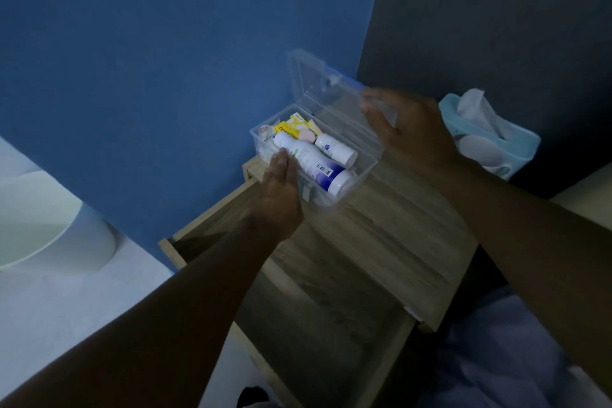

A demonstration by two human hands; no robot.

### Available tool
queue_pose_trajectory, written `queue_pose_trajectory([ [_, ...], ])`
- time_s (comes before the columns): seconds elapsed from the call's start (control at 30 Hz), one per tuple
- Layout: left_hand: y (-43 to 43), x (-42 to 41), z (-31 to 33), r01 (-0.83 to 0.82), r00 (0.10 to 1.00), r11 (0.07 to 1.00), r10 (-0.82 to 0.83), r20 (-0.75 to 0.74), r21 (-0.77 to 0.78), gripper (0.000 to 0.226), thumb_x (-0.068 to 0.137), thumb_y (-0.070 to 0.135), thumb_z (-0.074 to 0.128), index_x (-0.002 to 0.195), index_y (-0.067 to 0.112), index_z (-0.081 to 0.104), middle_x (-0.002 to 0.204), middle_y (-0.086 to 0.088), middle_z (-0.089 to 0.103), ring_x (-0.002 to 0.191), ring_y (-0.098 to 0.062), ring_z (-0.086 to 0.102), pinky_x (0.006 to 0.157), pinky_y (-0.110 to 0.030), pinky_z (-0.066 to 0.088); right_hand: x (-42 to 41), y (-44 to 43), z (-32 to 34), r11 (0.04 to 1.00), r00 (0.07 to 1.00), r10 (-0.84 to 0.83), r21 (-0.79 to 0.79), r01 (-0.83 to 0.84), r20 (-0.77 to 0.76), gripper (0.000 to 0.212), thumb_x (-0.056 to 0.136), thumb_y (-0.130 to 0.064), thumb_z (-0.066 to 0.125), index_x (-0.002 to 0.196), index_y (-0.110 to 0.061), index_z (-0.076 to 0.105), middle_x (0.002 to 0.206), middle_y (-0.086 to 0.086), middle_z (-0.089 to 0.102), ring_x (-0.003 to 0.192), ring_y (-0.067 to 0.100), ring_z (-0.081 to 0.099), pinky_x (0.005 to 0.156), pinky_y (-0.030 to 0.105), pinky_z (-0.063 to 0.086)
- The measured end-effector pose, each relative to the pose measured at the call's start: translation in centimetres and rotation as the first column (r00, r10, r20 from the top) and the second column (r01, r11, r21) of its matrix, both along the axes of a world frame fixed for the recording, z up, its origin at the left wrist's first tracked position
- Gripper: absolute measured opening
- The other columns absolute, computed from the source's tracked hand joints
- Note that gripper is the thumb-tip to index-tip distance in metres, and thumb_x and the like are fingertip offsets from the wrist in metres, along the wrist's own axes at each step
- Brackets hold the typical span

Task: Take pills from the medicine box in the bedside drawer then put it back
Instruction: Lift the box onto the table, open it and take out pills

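A clear plastic medicine box (361, 172) stands on the wooden bedside table (390, 235), against the blue wall. Its hinged lid (331, 103) is raised, and my right hand (410, 132) grips the lid's right edge. Inside lie a large white and purple bottle (314, 166), a smaller white bottle (334, 147), yellow packets (291, 126) and a pink round thing. My left hand (281, 185) rests flat against the box's near left side, fingers together, holding nothing. The drawer (318, 315) below is pulled out, its inside dark.
A light blue tissue holder (516, 149) with white tissue stands on the table's right end. A white rounded object (56, 235) sits on the pale floor at left. Bedding (516, 358) lies at lower right. A dark wall rises behind the table's right part.
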State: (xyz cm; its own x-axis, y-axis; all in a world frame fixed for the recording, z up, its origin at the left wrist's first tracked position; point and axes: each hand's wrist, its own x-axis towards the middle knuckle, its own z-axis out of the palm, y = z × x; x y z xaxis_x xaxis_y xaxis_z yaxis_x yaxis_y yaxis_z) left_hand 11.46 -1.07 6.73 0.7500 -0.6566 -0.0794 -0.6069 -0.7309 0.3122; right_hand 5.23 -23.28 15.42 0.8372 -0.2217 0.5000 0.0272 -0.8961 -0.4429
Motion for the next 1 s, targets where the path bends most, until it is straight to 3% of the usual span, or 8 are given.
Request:
queue_pose_trajectory([
  [0.23, 0.3, 0.2, 0.0, 0.024, 1.0, 0.998, -0.025, 0.009, 0.065, 0.083, 0.092, 0.001, 0.045, 0.153, 0.001, -0.013, 0.162, -0.019, -0.021, 0.15, -0.031, -0.016, 0.124, -0.04, 0.01, 0.9, -3.2, -1.7, 0.872, 0.92, -0.341, 0.301, 0.386, -0.193, 0.041, 0.094, -0.029, 0.046, 0.131, -0.016, 0.057, 0.125, 0.011, 0.063, 0.12, 0.023, 0.056, 0.105, 0.036, 0.041],
  [0.33, 0.2, 0.3, -0.1, 0.004, 1.0, 0.999, -0.003, -0.013, 0.038, 0.084, 0.091, -0.001, 0.045, 0.153, 0.003, -0.012, 0.162, -0.016, -0.021, 0.151, -0.03, -0.014, 0.123, -0.039, 0.013, 1.6, -3.7, -3.2, 0.695, 0.855, -0.377, 0.502, 0.515, -0.356, 0.008, 0.091, -0.025, 0.049, 0.098, -0.023, 0.053, 0.09, -0.001, 0.056, 0.089, 0.014, 0.052, 0.08, 0.022, 0.044],
  [0.43, 0.2, 0.5, -0.5, 0.006, 1.0, 1.0, -0.006, -0.02, 0.011, 0.088, 0.089, -0.003, 0.048, 0.154, 0.005, -0.011, 0.163, -0.014, -0.021, 0.151, -0.029, -0.013, 0.123, -0.039, 0.013, 1.7, -3.9, -4.9, 0.566, 0.834, -0.356, 0.613, 0.552, -0.422, 0.027, 0.095, -0.009, 0.048, 0.073, -0.024, 0.05, 0.071, -0.008, 0.049, 0.063, 0.007, 0.047, 0.065, 0.026, 0.044],
  [0.6, 0.2, 0.8, -0.9, 0.013, 1.0, 1.0, -0.013, -0.01, 0.001, 0.091, 0.087, -0.003, 0.05, 0.154, 0.006, -0.01, 0.163, -0.013, -0.02, 0.151, -0.03, -0.009, 0.122, -0.041, 0.022, 1.8, -3.2, -5.6, 0.368, 0.794, -0.313, 0.704, 0.607, -0.521, 0.019, 0.091, -0.003, 0.045, 0.081, -0.016, 0.054, 0.072, 0.001, 0.05, 0.063, 0.018, 0.051, 0.045, 0.022, 0.035],
  [0.7, 0.2, 0.9, -0.9, 0.023, 1.0, 1.0, -0.023, -0.009, -0.006, 0.091, 0.087, -0.004, 0.05, 0.154, 0.006, -0.01, 0.163, -0.014, -0.02, 0.151, -0.03, -0.009, 0.122, -0.042, 0.021, 2.4, -2.3, -5.2, 0.518, 0.753, -0.435, 0.547, 0.658, -0.494, 0.019, 0.094, -0.009, 0.049, 0.11, -0.01, 0.059, 0.099, 0.009, 0.059, 0.108, 0.031, 0.061, 0.062, 0.025, 0.042],
  [0.77, 0.3, 0.9, -1.0, 0.028, 1.0, 1.0, -0.028, -0.001, -0.004, 0.089, 0.087, -0.004, 0.048, 0.154, 0.005, -0.01, 0.163, -0.015, -0.019, 0.152, -0.03, -0.01, 0.122, -0.042, 0.02, 2.6, -0.9, -4.5, 0.623, 0.803, -0.519, 0.514, 0.59, -0.292, 0.047, 0.093, -0.003, 0.049, 0.139, -0.01, 0.049, 0.139, 0.013, 0.054, 0.133, 0.026, 0.05, 0.088, 0.024, 0.044],
  [0.87, 0.3, 1.2, -1.4, 0.03, 0.999, 0.999, -0.03, 0.021, -0.016, 0.086, 0.088, -0.002, 0.047, 0.154, 0.003, -0.009, 0.163, -0.016, -0.018, 0.152, -0.03, -0.009, 0.122, -0.04, 0.02, 4.0, 1.0, -3.2, 0.873, 0.932, -0.356, 0.33, 0.36, -0.075, 0.046, 0.092, 0.002, 0.047, 0.137, -0.009, 0.056, 0.135, 0.012, 0.06, 0.124, 0.023, 0.058, 0.094, 0.025, 0.046],
  [1.0, 0.4, 1.3, -1.9, 0.029, 0.999, 0.998, -0.027, 0.026, -0.056, 0.087, 0.089, -0.001, 0.047, 0.154, 0.006, -0.009, 0.163, -0.013, -0.018, 0.152, -0.03, -0.003, 0.12, -0.039, 0.026, 7.3, 2.4, -2.1, 0.994, 0.968, 0.07, 0.102, -0.047, -0.239, 0.029, 0.094, -0.001, 0.053, 0.112, -0.004, 0.075, 0.11, 0.011, 0.076, 0.104, 0.021, 0.07, 0.09, 0.03, 0.053],
])
